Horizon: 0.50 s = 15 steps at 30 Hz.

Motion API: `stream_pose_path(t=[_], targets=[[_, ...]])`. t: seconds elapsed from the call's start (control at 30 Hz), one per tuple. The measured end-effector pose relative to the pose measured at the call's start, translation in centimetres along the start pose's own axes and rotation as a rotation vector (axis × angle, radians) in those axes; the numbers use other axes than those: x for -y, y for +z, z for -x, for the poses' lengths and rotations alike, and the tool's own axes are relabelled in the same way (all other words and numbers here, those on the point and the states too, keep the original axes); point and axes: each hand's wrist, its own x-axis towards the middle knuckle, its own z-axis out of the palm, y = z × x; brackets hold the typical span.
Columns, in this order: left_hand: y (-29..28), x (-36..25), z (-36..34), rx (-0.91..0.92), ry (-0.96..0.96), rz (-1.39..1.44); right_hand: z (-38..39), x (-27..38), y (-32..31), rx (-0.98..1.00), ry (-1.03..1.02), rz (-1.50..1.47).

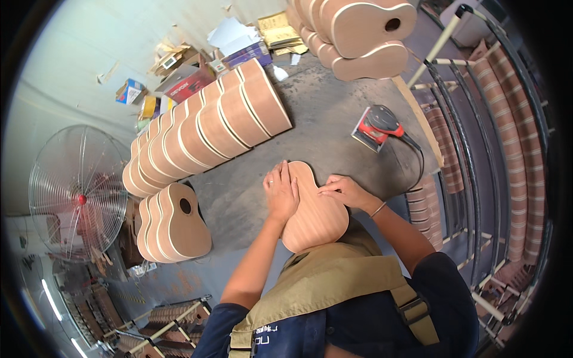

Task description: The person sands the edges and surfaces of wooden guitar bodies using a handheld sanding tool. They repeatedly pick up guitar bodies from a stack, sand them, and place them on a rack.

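Observation:
A small ukulele-shaped wooden body (314,218) lies on the worktable close in front of me, its plain, holeless face up. Its wide end rests against my tan apron (334,268). Flat across the upper left of this face lies my left hand (282,190), fingers stretched out toward the narrow end. My right hand (346,192) is at the right edge by the waist, its fingers curled and pressed together there. Whatever may be between those fingers is too small or hidden to make out. A red and black electric sander (379,126) sits on the table beyond my right hand, apart from it.
Rows of wooden bodies (203,128) stand at the left, with a shorter group (179,224) nearer me. More bodies (370,27) are stacked at the far right. Boxes and papers (239,45) line the wall. A fan (80,197) stands left, a tubular rack (471,149) right. The sander's cord (421,161) hangs right.

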Motion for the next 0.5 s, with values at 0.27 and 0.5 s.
stream_pose_path(t=[0.27, 0.5], targets=[[1.2, 0.6, 0.3, -0.057, 0.015, -0.082, 12.5, 1.6, 7.4, -0.636, 0.178, 0.086], [0.5, 0.2, -0.6, -0.012, 0.011, -0.150, 16.1, 5.4, 18.1, -0.196, 0.023, -0.306]])
